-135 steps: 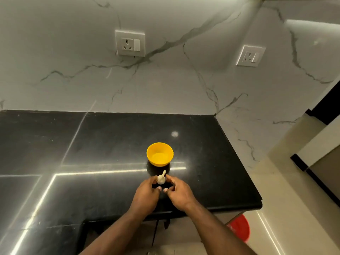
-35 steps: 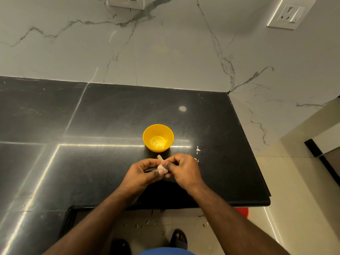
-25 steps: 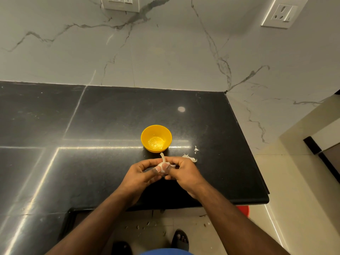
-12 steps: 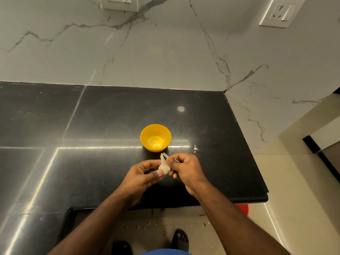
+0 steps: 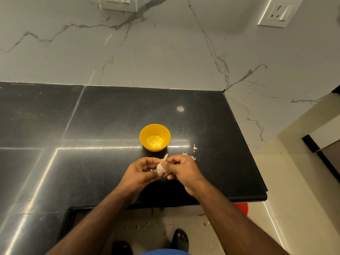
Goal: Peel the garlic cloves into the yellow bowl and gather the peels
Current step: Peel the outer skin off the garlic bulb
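Note:
A small yellow bowl [image 5: 155, 137] stands on the black countertop [image 5: 103, 126], just beyond my hands. Between both hands I hold a white garlic bulb [image 5: 160, 165], its papery stem tip sticking up. My left hand [image 5: 142, 173] grips the bulb from the left with thumb and fingers curled round it. My right hand [image 5: 181, 167] pinches it from the right, thumb on its front. A few white peel scraps [image 5: 194, 148] lie on the counter to the right of the bowl, some partly hidden behind my right hand.
The counter's front edge [image 5: 202, 201] runs just under my wrists and its right edge ends near the marble side wall [image 5: 257, 111]. Peel bits lie on the floor [image 5: 147, 224] by my sandalled feet. A red object [image 5: 242, 208] shows under the counter's corner.
Since several seconds ago the view has come closer and peel scraps have appeared right of the bowl. In the last second my hands have kept working the bulb, shifting slightly.

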`<state>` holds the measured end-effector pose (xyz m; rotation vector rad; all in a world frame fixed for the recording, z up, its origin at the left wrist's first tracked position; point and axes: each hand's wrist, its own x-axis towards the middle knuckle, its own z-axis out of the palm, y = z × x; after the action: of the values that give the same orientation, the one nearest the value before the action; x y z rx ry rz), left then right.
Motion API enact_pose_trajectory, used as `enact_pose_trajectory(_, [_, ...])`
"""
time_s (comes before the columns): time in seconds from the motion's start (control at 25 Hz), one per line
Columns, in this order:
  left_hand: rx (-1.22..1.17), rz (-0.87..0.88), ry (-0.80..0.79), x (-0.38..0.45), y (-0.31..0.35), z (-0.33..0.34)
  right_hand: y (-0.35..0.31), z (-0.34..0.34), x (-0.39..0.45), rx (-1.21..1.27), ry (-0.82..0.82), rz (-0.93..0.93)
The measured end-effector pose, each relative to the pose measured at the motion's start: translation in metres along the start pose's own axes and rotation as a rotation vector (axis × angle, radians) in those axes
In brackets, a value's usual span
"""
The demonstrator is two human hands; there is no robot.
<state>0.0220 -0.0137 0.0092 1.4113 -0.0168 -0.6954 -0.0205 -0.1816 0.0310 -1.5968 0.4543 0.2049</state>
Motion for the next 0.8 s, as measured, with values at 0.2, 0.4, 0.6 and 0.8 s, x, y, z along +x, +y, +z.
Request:
enact_pose_trajectory(0.2, [-0.037,-0.022,-0.036,-0.004,-0.001,0.002,0.002,0.003,0.004,0.006,0.068,-0.012])
enact_pose_trajectory(0.4, [-0.081,-0.040,-0.033,-0.005,0.000,0.001,0.004,0.005,0.002,-0.073,0.066,-0.031])
enact_pose_trajectory(0.6, [-0.080,-0.060,0.049,-0.001,-0.002,0.003,-0.003,-0.013,0.001,-0.368,0.203,-0.104])
enact_pose_trajectory(0.8, [-0.145,-0.096,0.062,-0.001,-0.004,-0.002,-0.014,-0.040,0.005,-0.709,0.217,-0.180])
